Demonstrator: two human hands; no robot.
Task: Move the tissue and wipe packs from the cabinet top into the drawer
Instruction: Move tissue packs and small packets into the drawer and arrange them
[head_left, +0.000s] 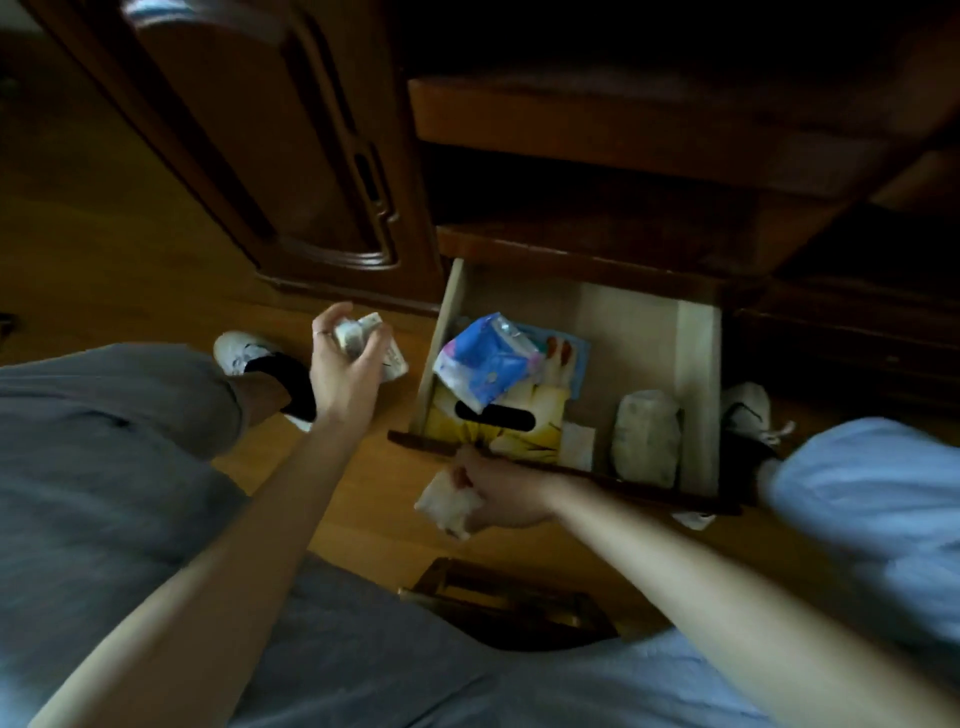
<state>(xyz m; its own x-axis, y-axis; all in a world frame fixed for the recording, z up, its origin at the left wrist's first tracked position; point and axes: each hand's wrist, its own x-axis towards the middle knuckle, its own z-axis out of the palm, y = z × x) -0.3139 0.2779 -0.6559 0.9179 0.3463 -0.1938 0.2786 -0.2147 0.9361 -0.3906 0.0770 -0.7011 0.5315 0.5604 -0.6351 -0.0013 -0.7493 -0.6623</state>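
Right hand is nearest, fingers curled tight around a small white pack just in front of the drawer and right at its dark front edge, while the left hand is clamped on another whitish pack off to the drawer's left, over the wood floor. Inside the open drawer a yellow tissue box sits against the left wall with a blue-and-white tissue pack tilted on top of it, and a pale wipe pack stands by the drawer's right wall. Past the drawer it's just the dark wooden cabinet, too dim to make out much on it.
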